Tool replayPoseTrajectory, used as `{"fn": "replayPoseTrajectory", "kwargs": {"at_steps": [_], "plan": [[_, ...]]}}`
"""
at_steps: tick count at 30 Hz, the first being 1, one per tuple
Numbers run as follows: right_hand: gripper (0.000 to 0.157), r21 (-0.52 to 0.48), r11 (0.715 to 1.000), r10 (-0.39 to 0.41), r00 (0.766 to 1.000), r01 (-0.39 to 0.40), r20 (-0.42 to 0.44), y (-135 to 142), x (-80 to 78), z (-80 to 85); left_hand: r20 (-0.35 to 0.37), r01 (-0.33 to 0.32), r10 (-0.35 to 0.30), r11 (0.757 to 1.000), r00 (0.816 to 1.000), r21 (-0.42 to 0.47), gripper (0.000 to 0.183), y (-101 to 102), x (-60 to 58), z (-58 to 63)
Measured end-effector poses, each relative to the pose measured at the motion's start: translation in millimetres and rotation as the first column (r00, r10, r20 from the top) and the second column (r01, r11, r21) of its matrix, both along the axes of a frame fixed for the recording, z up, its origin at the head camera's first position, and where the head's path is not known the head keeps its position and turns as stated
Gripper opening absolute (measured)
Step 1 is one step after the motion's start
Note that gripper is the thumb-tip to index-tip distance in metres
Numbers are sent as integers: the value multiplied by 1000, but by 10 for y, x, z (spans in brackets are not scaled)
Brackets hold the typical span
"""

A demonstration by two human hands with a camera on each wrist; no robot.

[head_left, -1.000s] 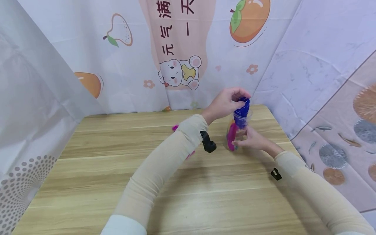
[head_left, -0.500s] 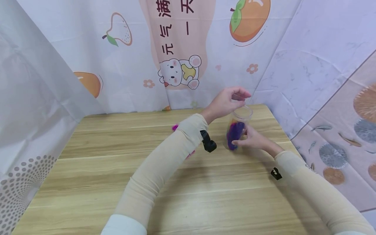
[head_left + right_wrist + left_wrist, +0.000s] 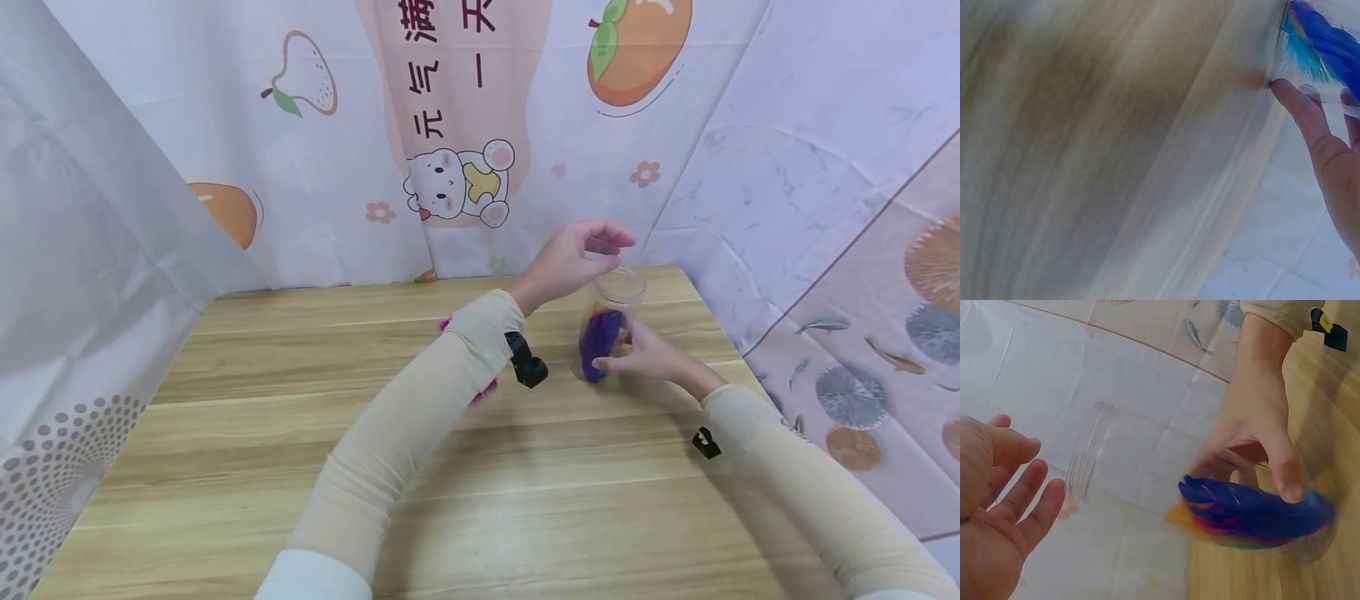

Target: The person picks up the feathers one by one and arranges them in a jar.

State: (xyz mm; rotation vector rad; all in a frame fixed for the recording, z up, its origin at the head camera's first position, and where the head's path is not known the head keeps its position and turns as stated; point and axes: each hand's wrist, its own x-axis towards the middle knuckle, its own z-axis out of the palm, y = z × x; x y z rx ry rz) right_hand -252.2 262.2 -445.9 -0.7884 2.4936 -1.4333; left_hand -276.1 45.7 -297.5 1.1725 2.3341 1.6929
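Observation:
A clear plastic jar [image 3: 622, 286] stands upright on the table with its round mouth uncovered. Inside lie blue feathers [image 3: 1254, 511], with yellow, pink and teal ones [image 3: 1304, 57] beside them. My right hand [image 3: 651, 353] grips the jar low on its side, thumb toward me. Just left of the mouth and slightly above it is my left hand [image 3: 572, 258], fingers loosely bent with nothing between them. The left wrist view shows that hand [image 3: 1007, 481] apart from the jar's threaded rim [image 3: 1087, 450].
Bright pink fluffy pieces [image 3: 486, 390] show from beneath my left forearm, partly hidden by it. The wooden table [image 3: 262, 467] ends close behind the jar, against a printed curtain [image 3: 322, 192]. Black camera mounts [image 3: 528, 363] are strapped to both wrists.
The left hand let go of the blue feathers, which dropped from the mouth down into the jar. It then drew slightly left. My right hand stayed around the jar.

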Motion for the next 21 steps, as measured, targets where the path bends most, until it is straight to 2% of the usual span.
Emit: {"fn": "replayPoseTrajectory", "kwargs": {"at_steps": [7, 11, 17, 21], "plan": [[84, -11, 1000, 9, 1000, -9, 1, 3, -11, -13, 52, -4, 5, 1000, 999, -20, 22, -141, -18, -18], [87, -13, 1000, 8, 1000, -8, 14, 6, -12, -14, 74, 5, -3, 1000, 997, -31, 23, -261, -49, -70], [84, -10, 1000, 6, 1000, -6, 27, 4, -10, -14, 152, 26, -7, 991, 988, -128, 32, -491, -105, -176], [82, -11, 1000, 12, 1000, -12, 11, 5, -9, -11, 173, 20, 13, 982, 985, -186, 34, -688, -145, -221]]}}
